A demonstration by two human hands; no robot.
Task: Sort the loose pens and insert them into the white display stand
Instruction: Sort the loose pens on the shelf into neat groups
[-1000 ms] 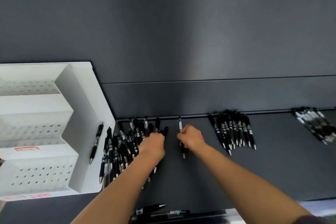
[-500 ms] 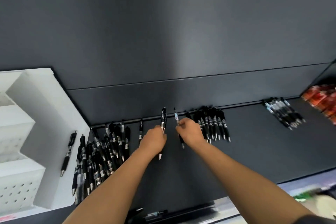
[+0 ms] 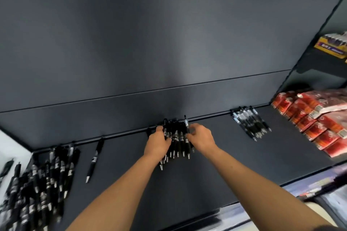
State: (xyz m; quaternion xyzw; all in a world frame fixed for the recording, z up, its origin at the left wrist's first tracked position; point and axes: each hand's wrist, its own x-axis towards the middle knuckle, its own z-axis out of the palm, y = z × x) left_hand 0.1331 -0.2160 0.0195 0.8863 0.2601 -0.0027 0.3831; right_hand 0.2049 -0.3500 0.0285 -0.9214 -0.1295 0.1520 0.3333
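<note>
Right hand [image 3: 201, 139] pinches a pen [image 3: 186, 123], likely adding it to the pen row [image 3: 178, 138] beside that pinch; left hand [image 3: 156, 143] covers the row, its grip unclear.

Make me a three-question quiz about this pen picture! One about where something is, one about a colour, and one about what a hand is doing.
1. Where are the red packs?
A) at the right end of the shelf
B) at the left end
C) in a hand

2. What colour is the box up on the right?
A) green
B) yellow
C) white

3. What is the right hand doing?
A) lying flat
B) holding a red pack
C) pinching a pen

Answers: 1 A, they are stacked at the right edge; 2 B, it shows yellow with dark print; 3 C, its fingers close round one pen.
</note>
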